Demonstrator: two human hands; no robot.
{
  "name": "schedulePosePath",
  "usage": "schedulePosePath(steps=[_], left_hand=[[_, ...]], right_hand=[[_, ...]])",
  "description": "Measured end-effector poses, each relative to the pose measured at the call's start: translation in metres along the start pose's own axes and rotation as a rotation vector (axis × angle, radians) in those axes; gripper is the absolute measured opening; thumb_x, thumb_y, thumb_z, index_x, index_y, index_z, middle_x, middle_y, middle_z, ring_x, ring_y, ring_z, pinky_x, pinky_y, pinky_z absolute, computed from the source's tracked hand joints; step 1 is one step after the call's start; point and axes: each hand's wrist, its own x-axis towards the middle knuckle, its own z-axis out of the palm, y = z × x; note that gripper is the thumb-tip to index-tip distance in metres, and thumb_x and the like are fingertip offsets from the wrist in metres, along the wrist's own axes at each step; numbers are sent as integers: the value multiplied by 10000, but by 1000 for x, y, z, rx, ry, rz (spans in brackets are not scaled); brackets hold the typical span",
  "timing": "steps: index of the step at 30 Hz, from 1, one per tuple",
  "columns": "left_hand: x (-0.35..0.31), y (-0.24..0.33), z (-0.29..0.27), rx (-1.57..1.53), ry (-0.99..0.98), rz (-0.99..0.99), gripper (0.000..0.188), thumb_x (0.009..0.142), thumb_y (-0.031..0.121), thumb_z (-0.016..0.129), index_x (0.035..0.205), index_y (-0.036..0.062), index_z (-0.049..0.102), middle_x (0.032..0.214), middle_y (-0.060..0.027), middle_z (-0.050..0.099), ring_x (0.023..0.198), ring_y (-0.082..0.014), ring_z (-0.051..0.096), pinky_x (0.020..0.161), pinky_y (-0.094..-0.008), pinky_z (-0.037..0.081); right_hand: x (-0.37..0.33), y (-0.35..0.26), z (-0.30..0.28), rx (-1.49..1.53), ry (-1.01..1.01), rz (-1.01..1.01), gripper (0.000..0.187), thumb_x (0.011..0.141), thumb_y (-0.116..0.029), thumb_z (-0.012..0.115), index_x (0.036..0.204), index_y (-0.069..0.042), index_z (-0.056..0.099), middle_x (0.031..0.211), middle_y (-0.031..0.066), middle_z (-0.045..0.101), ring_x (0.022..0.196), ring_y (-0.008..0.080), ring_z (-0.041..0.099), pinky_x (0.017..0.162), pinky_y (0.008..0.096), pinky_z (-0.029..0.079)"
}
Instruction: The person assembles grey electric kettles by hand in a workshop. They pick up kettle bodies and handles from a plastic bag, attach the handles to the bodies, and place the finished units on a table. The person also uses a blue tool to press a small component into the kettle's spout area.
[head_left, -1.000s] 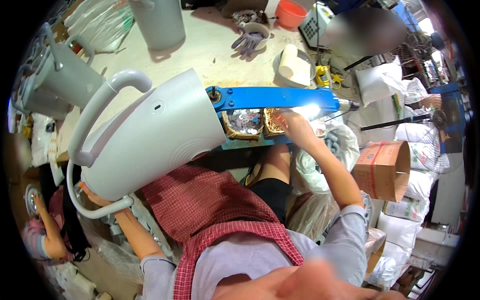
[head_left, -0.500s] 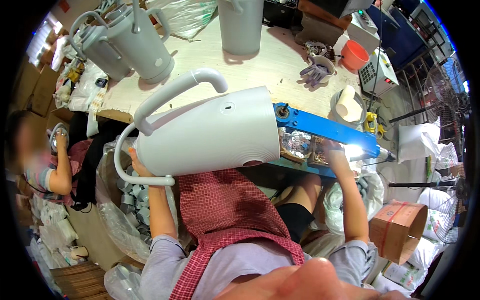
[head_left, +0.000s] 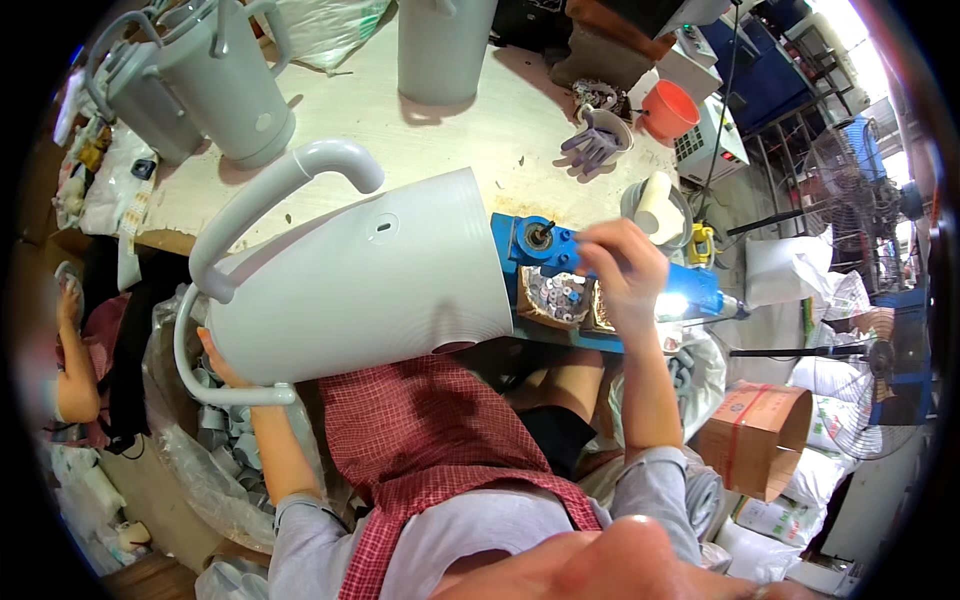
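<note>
Table [head_left: 330, 110], pale and flat-topped: beyond the work. Jug body [head_left: 350, 275], light-grey tapered plastic, curved handle: on its side before the table, right end just beside the arm. Arm [head_left: 558, 246], blue bolted metal. Left hand [head_left: 224, 362]: at jug's left end; grip partly hidden, closure cannot be told; steady support should prevent rolling. Right hand [head_left: 628, 268]: above the arm, fingers curled thumbward; cannot tell whether the grip pinches anything; light fingertip control seems best. Washers [head_left: 557, 292], small, grey-white: nearby.

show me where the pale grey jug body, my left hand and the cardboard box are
Pale grey jug body [head_left: 360, 275]: head view, middle of its side wall
Left hand [head_left: 224, 362]: head view, middle of the hand
Cardboard box [head_left: 748, 442]: head view, its side panel
</note>
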Motion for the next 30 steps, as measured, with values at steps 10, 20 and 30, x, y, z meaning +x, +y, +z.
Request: schedulePosePath(steps=[10, 20, 30], left_hand=[[-8, 4, 2, -83, 40, -52, 618, 995, 523, 329, 1371, 41, 422, 1336, -98, 503, 1178, -236, 508, 999, -380, 425], [0, -1, 6, -129, 86, -24, 569, 999, 493, 370, 1344, 48, 451, 1310, -87, 531, 1150, -226, 530, 986, -381, 437], [-7, 4, 21, -62, 88, -1, 554, 1000, 488, 373, 1325, 49, 469, 1281, -86, 551, 1126, -223, 545, 971, -375, 446]], right_hand=[[34, 7, 18, -105, -176, 101, 147, 815, -100, 738, 803, 13, 643, 661, 71, 662, 497, 99, 609, 479, 228, 471], [29, 13, 19, -154, -151, 16, 170, 824, -108, 723, 792, 16, 610, 703, 89, 676, 542, 125, 647, 505, 254, 490], [9, 32, 19, -8, -86, -13, 138, 832, -91, 699, 930, 3, 672, 753, 94, 658, 574, 149, 635, 506, 264, 479]])
